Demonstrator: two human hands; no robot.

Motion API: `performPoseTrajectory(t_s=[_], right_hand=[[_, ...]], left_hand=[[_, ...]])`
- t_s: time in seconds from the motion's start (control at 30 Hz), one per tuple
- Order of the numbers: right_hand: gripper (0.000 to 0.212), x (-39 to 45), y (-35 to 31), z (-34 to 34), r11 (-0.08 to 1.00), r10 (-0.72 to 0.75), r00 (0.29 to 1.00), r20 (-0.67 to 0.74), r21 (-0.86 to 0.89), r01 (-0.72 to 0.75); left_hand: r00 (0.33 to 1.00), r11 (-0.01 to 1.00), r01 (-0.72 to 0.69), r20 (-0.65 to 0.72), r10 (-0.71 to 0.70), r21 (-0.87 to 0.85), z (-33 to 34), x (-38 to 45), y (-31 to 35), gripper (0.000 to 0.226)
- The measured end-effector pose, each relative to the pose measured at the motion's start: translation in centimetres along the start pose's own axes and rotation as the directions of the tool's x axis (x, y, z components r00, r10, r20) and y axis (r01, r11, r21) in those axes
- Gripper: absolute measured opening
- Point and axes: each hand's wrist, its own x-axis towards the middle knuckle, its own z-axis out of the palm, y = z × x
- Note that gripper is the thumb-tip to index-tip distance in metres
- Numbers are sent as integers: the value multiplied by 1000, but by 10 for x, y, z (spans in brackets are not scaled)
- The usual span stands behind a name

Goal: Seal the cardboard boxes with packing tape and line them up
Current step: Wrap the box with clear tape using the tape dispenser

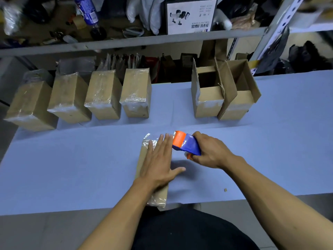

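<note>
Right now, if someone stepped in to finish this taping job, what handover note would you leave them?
Left hand: flat, pressing the box being taped at the near table edge.
Right hand: grip closed on the tape dispenser, at that box's far end.
Done: four sealed boxes lined up at the back left.
Left: finish this box, add it to the row, then seal the two open boxes at the back right.

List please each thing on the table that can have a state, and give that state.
Box under the left hand: closed, lying flat, tape on it.
Four boxes in the back row: closed, taped, side by side.
Two boxes at back right: top flaps open, not sealed.
Tape dispenser: held at the far end of the flat box.
Left hand: open, flat on the box.
Right hand: shut on the dispenser.
</note>
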Motion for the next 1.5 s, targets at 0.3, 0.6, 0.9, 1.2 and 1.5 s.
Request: performPoseTrajectory(t_s=[0.3,0.6,0.9,1.2,1.5], right_hand=[[58,-21,31,1,974,-153,988,-6,168,152],[54,-29,40,8,954,-156,987,-45,254,162],[46,-40,33,10,946,-134,989,-70,287,148],[41,-46,29,4,940,-76,997,-31,330,82],[57,-67,50,5,970,-1,1000,-7,243,3]], left_hand=[[1000,999,-23,12,23,34,0,2,1,86],[996,996,-91,11,91,25,0,6,-3,82],[992,991,-123,17,122,54,1,7,-8,81],[990,989,-140,7,140,45,0,6,-7,83],[991,986,-135,28,133,94,1,7,-5,82]])
